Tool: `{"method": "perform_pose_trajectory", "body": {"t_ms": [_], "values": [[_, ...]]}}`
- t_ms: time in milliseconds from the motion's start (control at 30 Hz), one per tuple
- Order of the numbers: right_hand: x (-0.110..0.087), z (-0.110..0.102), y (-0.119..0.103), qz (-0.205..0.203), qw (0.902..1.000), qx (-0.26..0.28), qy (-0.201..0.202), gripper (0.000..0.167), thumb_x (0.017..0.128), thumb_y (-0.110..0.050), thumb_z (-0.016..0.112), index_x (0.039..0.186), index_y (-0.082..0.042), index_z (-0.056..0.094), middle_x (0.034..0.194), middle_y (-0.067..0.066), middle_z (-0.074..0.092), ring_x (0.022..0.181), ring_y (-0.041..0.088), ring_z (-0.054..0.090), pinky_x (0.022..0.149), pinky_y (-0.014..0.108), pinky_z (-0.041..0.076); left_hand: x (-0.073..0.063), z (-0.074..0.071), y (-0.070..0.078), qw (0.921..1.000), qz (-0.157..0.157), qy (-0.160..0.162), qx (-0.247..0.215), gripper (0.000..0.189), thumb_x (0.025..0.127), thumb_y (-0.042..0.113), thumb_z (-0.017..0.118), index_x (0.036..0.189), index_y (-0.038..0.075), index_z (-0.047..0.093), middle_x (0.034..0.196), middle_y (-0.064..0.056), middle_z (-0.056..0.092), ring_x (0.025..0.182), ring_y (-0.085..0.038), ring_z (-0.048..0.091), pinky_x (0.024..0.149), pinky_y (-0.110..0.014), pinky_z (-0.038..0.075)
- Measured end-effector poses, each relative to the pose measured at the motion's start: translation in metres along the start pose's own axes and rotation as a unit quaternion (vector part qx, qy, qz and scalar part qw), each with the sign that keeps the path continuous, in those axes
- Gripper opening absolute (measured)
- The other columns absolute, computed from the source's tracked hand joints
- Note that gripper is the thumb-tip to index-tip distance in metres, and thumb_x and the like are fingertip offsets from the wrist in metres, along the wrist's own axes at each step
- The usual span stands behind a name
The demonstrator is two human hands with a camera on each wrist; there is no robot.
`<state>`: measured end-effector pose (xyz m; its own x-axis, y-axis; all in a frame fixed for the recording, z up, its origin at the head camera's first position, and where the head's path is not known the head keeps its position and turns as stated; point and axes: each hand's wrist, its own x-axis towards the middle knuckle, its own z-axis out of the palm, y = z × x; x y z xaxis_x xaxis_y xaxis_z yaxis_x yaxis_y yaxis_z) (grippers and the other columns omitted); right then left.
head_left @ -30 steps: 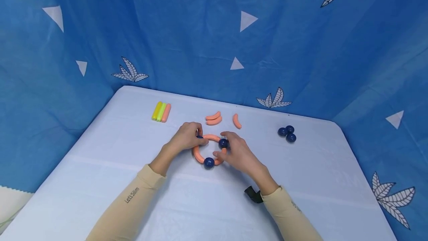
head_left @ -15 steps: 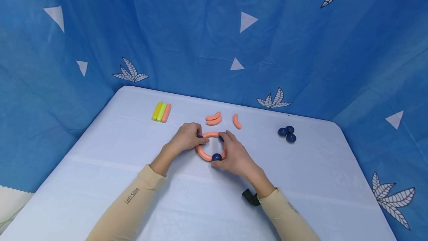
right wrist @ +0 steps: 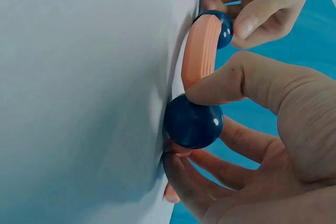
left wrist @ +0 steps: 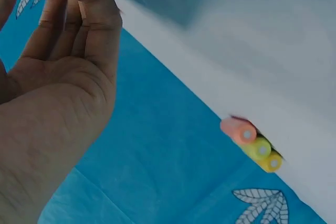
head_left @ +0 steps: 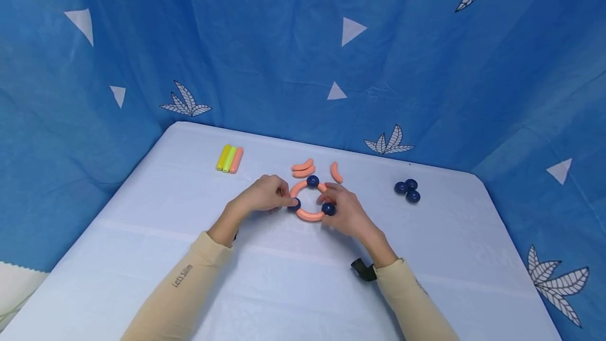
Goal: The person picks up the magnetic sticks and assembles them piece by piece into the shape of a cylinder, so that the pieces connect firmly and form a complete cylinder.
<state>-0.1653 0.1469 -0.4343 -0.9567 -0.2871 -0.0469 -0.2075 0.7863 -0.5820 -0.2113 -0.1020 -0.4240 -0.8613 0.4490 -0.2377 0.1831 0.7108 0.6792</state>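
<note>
A ring of curved orange rods (head_left: 310,216) joined by dark blue balls lies on the table between the hands. My left hand (head_left: 262,193) pinches the left ball (head_left: 295,204) between thumb and fingers. On the other side, my right hand (head_left: 347,212) grips the ring around the right ball (head_left: 329,209); in the right wrist view, its thumb presses where the orange rod (right wrist: 199,51) meets the blue ball (right wrist: 193,121), other fingers below. The far ball (head_left: 312,181) is untouched. In the left wrist view only a sliver of blue ball shows above the left hand (left wrist: 68,66).
Behind the ring lie a pair of curved orange rods (head_left: 303,171) and a single one (head_left: 336,172). Straight yellow, lime and orange rods (head_left: 229,159) lie side by side at back left. Three loose blue balls (head_left: 413,196) cluster at right. A blue curtain (head_left: 265,67) hangs behind the table.
The ring has turned counterclockwise and shifted right and slightly away: the near ball is now at right, the right ball at the far side. My left hand moved slightly right; the right hand changed its grip.
</note>
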Motion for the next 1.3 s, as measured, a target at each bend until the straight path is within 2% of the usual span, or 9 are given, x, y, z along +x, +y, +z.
{"method": "perform_pose_trajectory", "body": {"t_ms": [67, 167, 267, 367, 500, 733, 833, 1000, 1300], "values": [[0.000, -0.001, 0.002, -0.010, 0.9999, 0.007, -0.003, 0.029, 0.080, -0.003, 0.088, 0.105, -0.012, 0.076, 0.161, 0.014, 0.048, 0.137, 0.035, 0.057, 0.107, 0.052, 0.051, -0.001, -0.008, -0.005, 0.9999, -0.002, 0.016, 0.003, 0.030, 0.096, 0.035, 0.078, 0.084, 0.008, 0.073, 0.067, -0.002, 0.062, 0.060, -0.015, 0.053, 0.059, -0.028, 0.042], [0.000, -0.002, 0.004, -0.027, 0.9996, 0.008, -0.007, 0.026, 0.080, -0.003, 0.089, 0.099, -0.013, 0.076, 0.159, 0.015, 0.050, 0.144, 0.037, 0.051, 0.114, 0.055, 0.046, -0.002, -0.020, -0.017, 0.9939, -0.014, 0.105, 0.033, 0.023, 0.097, 0.027, 0.078, 0.086, 0.007, 0.072, 0.073, -0.005, 0.064, 0.068, -0.019, 0.056, 0.064, -0.031, 0.044], [0.000, -0.002, 0.005, -0.041, 0.9990, 0.008, -0.014, 0.024, 0.080, -0.002, 0.089, 0.096, -0.014, 0.075, 0.158, 0.015, 0.051, 0.147, 0.038, 0.048, 0.117, 0.057, 0.042, -0.004, -0.030, -0.032, 0.9725, -0.027, 0.221, 0.068, 0.016, 0.097, 0.016, 0.076, 0.095, 0.000, 0.071, 0.088, -0.014, 0.067, 0.082, -0.028, 0.061, 0.074, -0.038, 0.051], [0.000, -0.002, 0.005, -0.054, 0.9983, 0.006, -0.022, 0.023, 0.080, -0.002, 0.088, 0.095, -0.014, 0.074, 0.157, 0.016, 0.052, 0.148, 0.038, 0.046, 0.119, 0.058, 0.039, -0.006, -0.036, -0.046, 0.9532, -0.030, 0.284, 0.099, 0.020, 0.097, 0.006, 0.073, 0.112, -0.006, 0.072, 0.115, -0.025, 0.067, 0.106, -0.039, 0.061, 0.090, -0.049, 0.053], [0.000, -0.001, 0.004, -0.067, 0.9974, 0.002, -0.026, 0.022, 0.081, -0.003, 0.086, 0.094, -0.015, 0.074, 0.157, 0.016, 0.052, 0.148, 0.037, 0.047, 0.120, 0.058, 0.039, -0.006, -0.039, -0.056, 0.9480, -0.036, 0.282, 0.144, 0.032, 0.096, 0.005, 0.073, 0.124, -0.011, 0.070, 0.135, -0.031, 0.060, 0.122, -0.046, 0.053, 0.099, -0.055, 0.049], [0.002, 0.000, 0.004, -0.069, 0.9973, 0.000, -0.025, 0.021, 0.081, -0.003, 0.084, 0.093, -0.017, 0.074, 0.157, 0.015, 0.052, 0.147, 0.038, 0.048, 0.119, 0.059, 0.038, -0.003, -0.036, -0.058, 0.9315, -0.028, 0.329, 0.152, 0.010, 0.092, -0.004, 0.072, 0.091, -0.013, 0.075, 0.097, -0.028, 0.068, 0.096, -0.044, 0.064, 0.085, -0.053, 0.054], [0.003, 0.000, 0.005, -0.076, 0.9968, 0.000, -0.026, 0.020, 0.080, -0.003, 0.083, 0.092, -0.016, 0.074, 0.157, 0.015, 0.053, 0.148, 0.037, 0.047, 0.120, 0.059, 0.037, -0.002, -0.033, -0.056, 0.9270, -0.020, 0.343, 0.149, 0.009, 0.094, -0.004, 0.070, 0.088, -0.009, 0.074, 0.093, -0.026, 0.067, 0.091, -0.043, 0.066, 0.083, -0.053, 0.055], [0.003, 0.002, 0.006, -0.090, 0.9955, 0.004, -0.030, 0.019, 0.080, -0.001, 0.080, 0.091, -0.015, 0.073, 0.158, 0.015, 0.052, 0.151, 0.036, 0.044, 0.121, 0.061, 0.035, -0.001, -0.028, -0.054, 0.9349, -0.026, 0.321, 0.149, 0.010, 0.096, -0.005, 0.066, 0.090, -0.007, 0.074, 0.094, -0.024, 0.063, 0.091, -0.040, 0.063, 0.083, -0.050, 0.054], [0.002, 0.004, 0.007, -0.096, 0.9949, 0.007, -0.031, 0.020, 0.080, 0.001, 0.078, 0.091, -0.016, 0.073, 0.158, 0.014, 0.052, 0.151, 0.035, 0.045, 0.121, 0.060, 0.036, 0.004, -0.025, -0.046, 0.9634, -0.059, 0.238, 0.109, 0.023, 0.087, 0.007, 0.085, 0.099, -0.003, 0.068, 0.085, -0.017, 0.069, 0.082, -0.031, 0.063, 0.075, -0.039, 0.052]]}}
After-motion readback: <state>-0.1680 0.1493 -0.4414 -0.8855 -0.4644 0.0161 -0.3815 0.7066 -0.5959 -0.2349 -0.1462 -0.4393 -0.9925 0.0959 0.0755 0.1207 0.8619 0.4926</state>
